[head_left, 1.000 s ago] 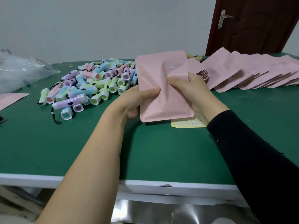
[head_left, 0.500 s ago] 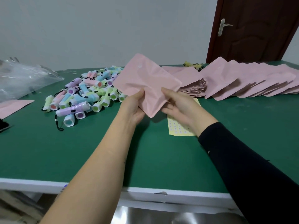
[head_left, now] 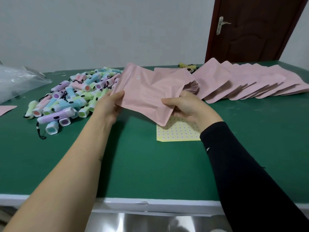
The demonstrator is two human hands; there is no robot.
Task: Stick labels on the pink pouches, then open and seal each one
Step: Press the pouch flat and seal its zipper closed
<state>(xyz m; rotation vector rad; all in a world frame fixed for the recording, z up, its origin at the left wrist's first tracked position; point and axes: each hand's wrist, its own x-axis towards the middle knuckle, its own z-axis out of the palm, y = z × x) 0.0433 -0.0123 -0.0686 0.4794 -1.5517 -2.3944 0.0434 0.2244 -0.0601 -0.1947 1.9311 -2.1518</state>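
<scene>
- Held pink pouch (head_left: 147, 96): above green table (head_left: 133, 164), centre of view, tilted, front creased. Small white label (head_left: 138, 77) stuck near its 11 o'clock corner.
- Grip, left hand (head_left: 108, 104): pinches pouch edge at 9 o'clock, thumb on top.
- Grip, right hand (head_left: 185, 106): fingers curled round pouch edge at 4 o'clock.
- Yellow label sheet (head_left: 177, 133): flat on table at 5 o'clock of pouch, partly hidden by it.
- Overlapping row of pink pouches (head_left: 242, 82): 2 o'clock.
- Pile of small pastel flashlights (head_left: 75, 97): 9 o'clock; clear plastic bag (head_left: 18, 81) beyond.
</scene>
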